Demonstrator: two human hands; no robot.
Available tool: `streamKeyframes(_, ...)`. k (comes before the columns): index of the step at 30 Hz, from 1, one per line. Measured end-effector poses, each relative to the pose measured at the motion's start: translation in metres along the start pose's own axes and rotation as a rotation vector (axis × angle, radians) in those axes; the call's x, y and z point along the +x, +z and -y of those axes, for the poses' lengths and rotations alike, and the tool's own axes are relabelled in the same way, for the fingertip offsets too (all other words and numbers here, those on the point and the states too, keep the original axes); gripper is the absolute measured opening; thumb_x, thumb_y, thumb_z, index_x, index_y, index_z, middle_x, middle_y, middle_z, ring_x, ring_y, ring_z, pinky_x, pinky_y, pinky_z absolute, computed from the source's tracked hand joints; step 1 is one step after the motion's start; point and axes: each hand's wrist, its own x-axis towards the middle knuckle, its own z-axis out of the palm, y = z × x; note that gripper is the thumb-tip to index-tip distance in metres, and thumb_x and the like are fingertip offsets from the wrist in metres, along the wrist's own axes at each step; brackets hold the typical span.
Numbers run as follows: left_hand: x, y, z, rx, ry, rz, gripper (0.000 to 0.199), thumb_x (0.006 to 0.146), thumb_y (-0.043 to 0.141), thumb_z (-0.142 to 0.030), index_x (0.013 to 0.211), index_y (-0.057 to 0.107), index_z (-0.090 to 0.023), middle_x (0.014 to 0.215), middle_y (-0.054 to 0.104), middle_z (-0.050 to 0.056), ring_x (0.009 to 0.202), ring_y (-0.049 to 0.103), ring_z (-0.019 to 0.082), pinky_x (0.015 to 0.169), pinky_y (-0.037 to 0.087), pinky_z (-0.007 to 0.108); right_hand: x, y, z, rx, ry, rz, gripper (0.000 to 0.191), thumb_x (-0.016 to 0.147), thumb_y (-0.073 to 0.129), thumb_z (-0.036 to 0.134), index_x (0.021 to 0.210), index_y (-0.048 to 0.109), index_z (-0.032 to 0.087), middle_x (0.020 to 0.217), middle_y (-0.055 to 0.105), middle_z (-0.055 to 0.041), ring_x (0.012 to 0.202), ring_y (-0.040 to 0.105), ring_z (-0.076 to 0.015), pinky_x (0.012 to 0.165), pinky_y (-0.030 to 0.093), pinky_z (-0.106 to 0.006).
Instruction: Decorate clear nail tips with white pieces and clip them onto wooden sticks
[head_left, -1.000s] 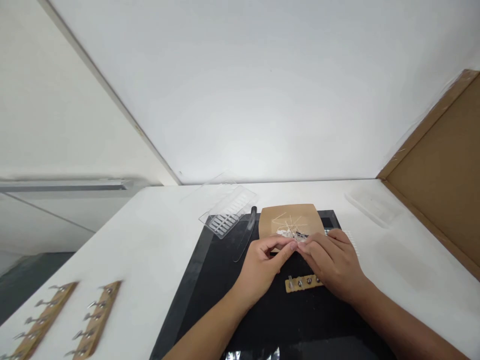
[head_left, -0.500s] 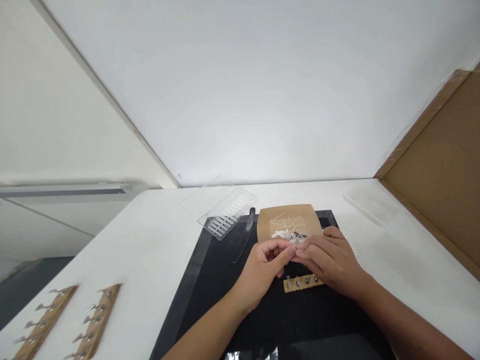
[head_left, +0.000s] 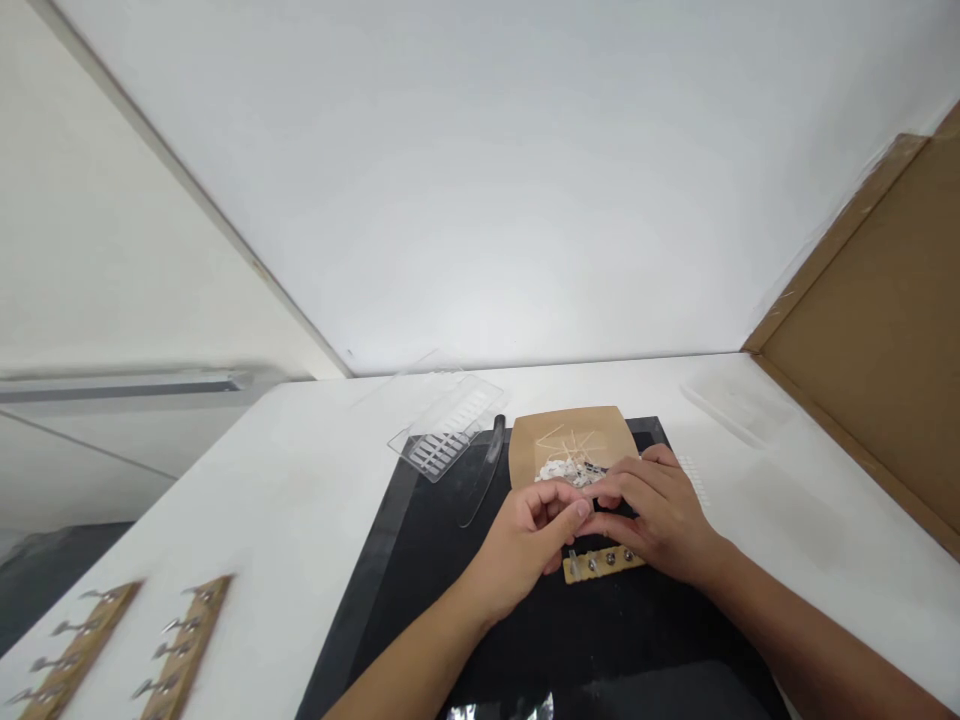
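Observation:
Above the black mat (head_left: 420, 580), my left hand (head_left: 525, 530) is closed, thumb and forefinger pinching something too small to make out. My right hand (head_left: 660, 515) meets it there, its thumb and fingertips pressed against the same spot. Just below the hands lies a short yellowish strip (head_left: 604, 563) with a row of small metal studs; clear upright pieces stand on its left studs. Behind the fingers sits a brown paper tray (head_left: 529, 435) holding white scraps and thin sticks, its near side partly hidden by my hands.
A black curved file (head_left: 487, 472) lies left of the tray, near a clear plastic box (head_left: 439, 455) with small compartments. Two wooden strips (head_left: 86, 650) with metal clips rest at the left. A translucent lid (head_left: 731, 408) lies at the right, before a cardboard panel (head_left: 870, 300).
My right thumb has dropped away from its fingers, widening the gap between them, while the fingertips stay by my left hand. The whole view has shifted slightly.

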Motion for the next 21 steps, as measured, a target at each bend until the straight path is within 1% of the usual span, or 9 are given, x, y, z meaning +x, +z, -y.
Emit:
streamKeyframes(3, 0.001, 0.0, 0.0, 0.035, 0.008, -0.001, 0.051, 0.083, 0.079, -0.064, 0.09, 0.069, -0.014, 0.067, 0.05, -0.005, 0.047, 0.037, 0.004, 0.041, 0.029, 0.017, -0.002, 0.001, 0.0, 0.008, 0.001, -0.003, 0.011, 0.101, 0.073, 0.034, 0.104, 0.07, 0.023, 0.076, 0.071, 0.0042, 0.07, 0.066, -0.0128, 0.075, 0.035, -0.035)
streamKeyframes(6, 0.0, 0.002, -0.002, 0.096, 0.039, 0.008, 0.051, 0.085, 0.076, -0.065, 0.091, 0.069, -0.015, 0.065, 0.051, -0.005, 0.044, 0.037, 0.004, 0.039, 0.029, 0.018, -0.004, 0.001, -0.002, 0.034, 0.025, 0.0, 0.013, 0.099, 0.076, 0.035, 0.103, 0.07, 0.024, 0.073, 0.067, 0.0049, 0.066, 0.062, -0.0124, 0.073, 0.034, -0.035)
streamKeyframes(8, -0.001, 0.004, -0.004, 0.146, 0.086, -0.016, 0.049, 0.087, 0.073, -0.065, 0.091, 0.069, -0.016, 0.063, 0.052, -0.005, 0.043, 0.039, 0.005, 0.04, 0.031, 0.019, -0.003, -0.002, -0.006, 0.038, 0.027, 0.01, 0.015, 0.098, 0.077, 0.037, 0.101, 0.071, 0.024, 0.073, 0.067, 0.0047, 0.066, 0.061, -0.0126, 0.073, 0.034, -0.034)
streamKeyframes(11, -0.003, 0.006, -0.005, 0.254, 0.227, -0.115, 0.039, 0.093, 0.068, -0.056, 0.096, 0.069, -0.017, 0.065, 0.055, -0.003, 0.05, 0.046, 0.008, 0.046, 0.037, 0.02, -0.001, -0.011, -0.016, 0.032, 0.029, 0.058, 0.019, 0.097, 0.077, 0.042, 0.099, 0.071, 0.024, 0.073, 0.067, 0.0037, 0.067, 0.061, -0.0134, 0.074, 0.033, -0.035)
streamKeyframes(13, -0.005, 0.005, -0.003, 0.333, 0.344, -0.175, 0.03, 0.096, 0.066, -0.048, 0.1, 0.068, -0.018, 0.066, 0.054, -0.004, 0.054, 0.049, 0.009, 0.048, 0.038, 0.02, -0.002, -0.018, -0.024, 0.051, 0.022, 0.134, 0.026, 0.095, 0.078, 0.048, 0.099, 0.072, 0.023, 0.074, 0.066, 0.0036, 0.068, 0.061, -0.0137, 0.074, 0.033, -0.035)
streamKeyframes(16, -0.006, 0.004, 0.003, 0.44, 0.476, -0.191, 0.018, 0.098, 0.063, -0.035, 0.106, 0.062, -0.019, 0.065, 0.05, -0.006, 0.052, 0.047, 0.008, 0.047, 0.036, 0.018, -0.01, -0.025, -0.035, 0.136, -0.001, 0.258, 0.034, 0.09, 0.081, 0.055, 0.099, 0.072, 0.023, 0.077, 0.065, 0.0044, 0.07, 0.061, -0.0131, 0.076, 0.032, -0.034)
streamKeyframes(17, -0.007, 0.003, 0.005, 0.469, 0.509, -0.188, 0.018, 0.098, 0.062, -0.031, 0.112, 0.059, -0.02, 0.066, 0.049, -0.007, 0.051, 0.047, 0.008, 0.046, 0.036, 0.018, -0.013, -0.025, -0.037, 0.159, 0.0, 0.286, 0.036, 0.088, 0.082, 0.056, 0.099, 0.072, 0.023, 0.078, 0.065, 0.0046, 0.071, 0.061, -0.0128, 0.076, 0.032, -0.034)
streamKeyframes(19, -0.007, 0.003, 0.011, 0.524, 0.581, -0.2, 0.029, 0.099, 0.06, -0.024, 0.126, 0.05, -0.022, 0.067, 0.05, -0.009, 0.049, 0.048, 0.008, 0.046, 0.038, 0.019, -0.02, -0.024, -0.037, 0.179, 0.013, 0.322, 0.038, 0.086, 0.083, 0.058, 0.097, 0.072, 0.023, 0.079, 0.065, 0.0043, 0.072, 0.061, -0.0127, 0.077, 0.032, -0.034)
streamKeyframes(21, -0.008, 0.003, 0.014, 0.618, 0.68, -0.231, 0.03, 0.098, 0.057, -0.019, 0.125, 0.046, -0.023, 0.067, 0.05, -0.009, 0.047, 0.05, 0.009, 0.048, 0.042, 0.021, -0.026, -0.021, -0.035, 0.175, 0.016, 0.332, 0.041, 0.084, 0.083, 0.061, 0.094, 0.073, 0.023, 0.08, 0.066, 0.0035, 0.074, 0.062, -0.0133, 0.078, 0.032, -0.034)
